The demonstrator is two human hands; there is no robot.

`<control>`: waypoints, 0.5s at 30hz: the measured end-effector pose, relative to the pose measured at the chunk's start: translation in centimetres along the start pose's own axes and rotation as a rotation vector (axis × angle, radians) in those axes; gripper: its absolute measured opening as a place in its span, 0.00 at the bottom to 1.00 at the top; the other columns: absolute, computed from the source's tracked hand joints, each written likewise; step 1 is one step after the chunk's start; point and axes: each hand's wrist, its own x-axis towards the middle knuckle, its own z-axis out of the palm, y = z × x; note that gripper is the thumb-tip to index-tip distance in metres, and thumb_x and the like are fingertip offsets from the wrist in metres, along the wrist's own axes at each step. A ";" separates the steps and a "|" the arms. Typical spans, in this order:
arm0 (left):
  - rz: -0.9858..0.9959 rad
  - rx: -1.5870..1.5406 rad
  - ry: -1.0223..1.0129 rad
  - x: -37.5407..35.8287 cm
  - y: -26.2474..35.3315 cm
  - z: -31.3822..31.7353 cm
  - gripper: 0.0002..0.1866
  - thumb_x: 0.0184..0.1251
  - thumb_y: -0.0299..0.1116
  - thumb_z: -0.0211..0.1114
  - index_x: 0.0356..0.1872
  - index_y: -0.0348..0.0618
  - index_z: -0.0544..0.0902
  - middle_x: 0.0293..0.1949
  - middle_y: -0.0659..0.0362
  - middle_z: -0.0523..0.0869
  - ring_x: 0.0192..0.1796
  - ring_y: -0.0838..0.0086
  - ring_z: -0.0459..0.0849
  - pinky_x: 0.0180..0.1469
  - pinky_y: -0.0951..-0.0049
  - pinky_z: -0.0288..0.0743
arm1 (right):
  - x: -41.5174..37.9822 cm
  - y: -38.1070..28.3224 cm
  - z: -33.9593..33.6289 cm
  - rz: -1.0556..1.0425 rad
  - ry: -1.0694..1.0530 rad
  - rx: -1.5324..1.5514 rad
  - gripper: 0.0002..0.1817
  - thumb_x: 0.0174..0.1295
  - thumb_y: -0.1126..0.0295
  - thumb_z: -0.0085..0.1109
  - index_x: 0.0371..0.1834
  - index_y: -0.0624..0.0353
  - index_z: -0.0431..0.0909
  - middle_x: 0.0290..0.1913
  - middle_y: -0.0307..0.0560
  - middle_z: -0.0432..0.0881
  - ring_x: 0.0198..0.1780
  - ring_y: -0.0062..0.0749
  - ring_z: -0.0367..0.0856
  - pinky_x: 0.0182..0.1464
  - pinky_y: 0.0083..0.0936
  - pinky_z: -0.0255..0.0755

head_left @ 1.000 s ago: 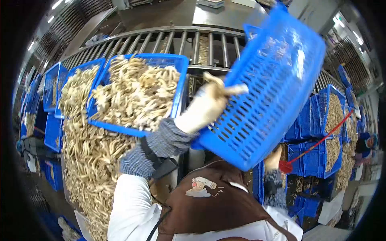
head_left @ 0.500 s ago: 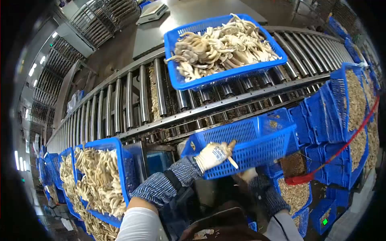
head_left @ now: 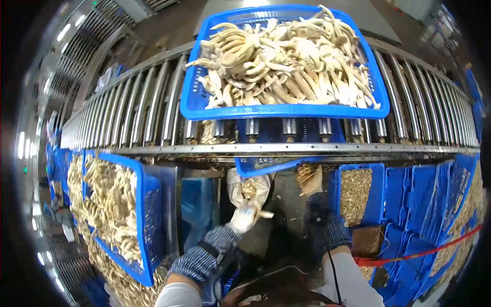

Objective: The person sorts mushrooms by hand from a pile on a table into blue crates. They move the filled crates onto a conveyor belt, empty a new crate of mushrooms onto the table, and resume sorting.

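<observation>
My left hand (head_left: 243,219), in a pale glove and striped sleeve, is closed on a pale mushroom piece (head_left: 265,214) beside an open whitish bag (head_left: 249,188). My right hand (head_left: 309,180) wears a glove with brown-stained fingers. Those fingers are stretched out at the right end of an empty blue basket (head_left: 271,168), whose far part lies under the roller conveyor. On the rollers stands a blue basket (head_left: 281,111) heaped with long pale mushrooms (head_left: 296,66).
The metal conveyor (head_left: 307,149) spans the view. Mushroom-filled baskets (head_left: 148,225) stand at left beside a blue bin (head_left: 197,204). At right are a basket of small pieces (head_left: 356,192), stacked blue baskets (head_left: 424,199) and a red strap (head_left: 409,256).
The empty basket has gone from in front of my hands to partly beneath the conveyor. My left hand has come away from it; my right hand has moved forward. The view has turned.
</observation>
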 end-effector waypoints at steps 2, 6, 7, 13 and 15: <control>-0.289 0.080 -0.203 -6.9 4.5 -1.9 0.14 0.63 0.38 0.66 0.47 0.43 0.81 0.20 0.51 0.79 0.23 0.54 0.81 0.26 0.54 0.74 | 0.0 -1.4 5.1 0.101 0.466 -0.046 0.27 0.74 0.43 0.39 0.56 0.53 0.77 0.53 0.47 0.83 0.55 0.41 0.79 0.56 0.37 0.74; -0.776 -0.048 -0.198 -20.3 14.3 -7.1 0.13 0.66 0.42 0.64 0.42 0.45 0.85 0.21 0.49 0.81 0.20 0.55 0.80 0.22 0.56 0.74 | -1.8 0.3 12.0 0.389 0.766 -0.351 0.25 0.75 0.48 0.42 0.59 0.58 0.75 0.55 0.49 0.82 0.56 0.43 0.79 0.60 0.39 0.73; -0.710 0.066 -0.255 -25.5 15.8 -7.2 0.14 0.67 0.43 0.61 0.44 0.45 0.85 0.24 0.48 0.83 0.24 0.55 0.83 0.27 0.55 0.76 | -3.4 1.1 12.0 0.440 0.759 -0.364 0.25 0.75 0.48 0.42 0.59 0.58 0.75 0.55 0.49 0.82 0.56 0.43 0.79 0.60 0.39 0.73; -1.463 -0.188 -0.288 -51.5 26.9 -1.9 0.26 0.69 0.49 0.55 0.51 0.34 0.79 0.30 0.41 0.86 0.32 0.48 0.86 0.39 0.51 0.80 | -11.3 10.4 16.4 0.864 0.719 -0.529 0.21 0.75 0.53 0.44 0.50 0.61 0.78 0.42 0.50 0.85 0.42 0.38 0.83 0.47 0.34 0.80; -1.362 -0.079 0.076 -54.7 31.3 -1.6 0.26 0.68 0.47 0.54 0.62 0.41 0.71 0.37 0.41 0.86 0.40 0.49 0.87 0.46 0.52 0.79 | -13.2 16.4 17.3 1.062 0.677 -0.597 0.20 0.74 0.54 0.47 0.47 0.60 0.78 0.37 0.47 0.84 0.36 0.34 0.82 0.38 0.29 0.78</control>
